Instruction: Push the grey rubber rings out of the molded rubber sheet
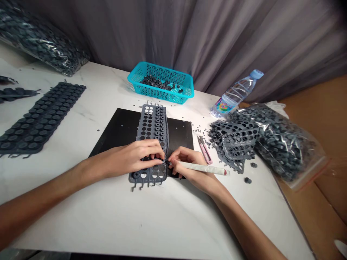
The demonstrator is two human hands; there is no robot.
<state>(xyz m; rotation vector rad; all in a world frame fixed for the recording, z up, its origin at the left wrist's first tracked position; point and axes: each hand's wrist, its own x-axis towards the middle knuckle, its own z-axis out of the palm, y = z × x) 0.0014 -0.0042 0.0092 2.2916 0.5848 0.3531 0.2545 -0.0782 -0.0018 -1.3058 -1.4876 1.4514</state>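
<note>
In the head view, the left hand [141, 154] lies over a long gray rubber sheet [153, 124]. Its fingers are bent and touch the sheet, but one cannot tell if they pinch a small piece. The right hand [191, 162] is curled around a white stick [202, 167] with a dark red end. The stick's other end points at the sheet's right edge, near the left fingertips. The sheet lies on a black board [112, 131]. It has rows of round holes, and fat little rings fill the far right rows.
</note>
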